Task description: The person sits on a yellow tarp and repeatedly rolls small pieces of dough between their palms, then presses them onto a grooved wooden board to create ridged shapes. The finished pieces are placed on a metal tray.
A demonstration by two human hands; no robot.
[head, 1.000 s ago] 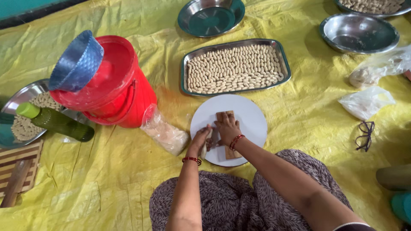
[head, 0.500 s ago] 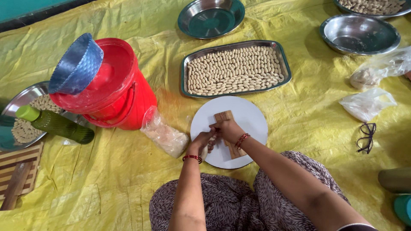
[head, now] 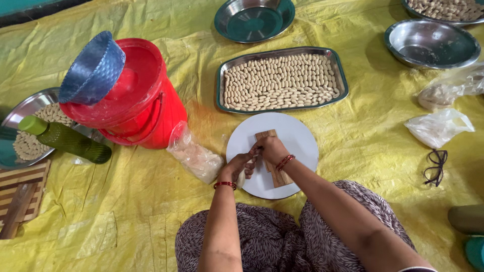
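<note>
Showing, left to right: red plastic bucket point(head: 143, 108) on the yellow tarpaulin point(head: 126, 201); left hand point(head: 238, 166) pinching a pale dough piece point(head: 241, 178); right hand point(head: 271, 149) pressing the ridged wooden board point(head: 275, 163) on the round white plate point(head: 297, 136); steel tray of shaped dough pieces point(head: 280, 80) beyond.

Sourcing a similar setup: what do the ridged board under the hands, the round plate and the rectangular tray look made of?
The ridged board looks like unfinished wood: tan, matte, with grooves. The round plate is plain white and smooth, plastic or ceramic; I can't tell which. The rectangular tray looks like polished steel, with a shiny grey rim.
</note>
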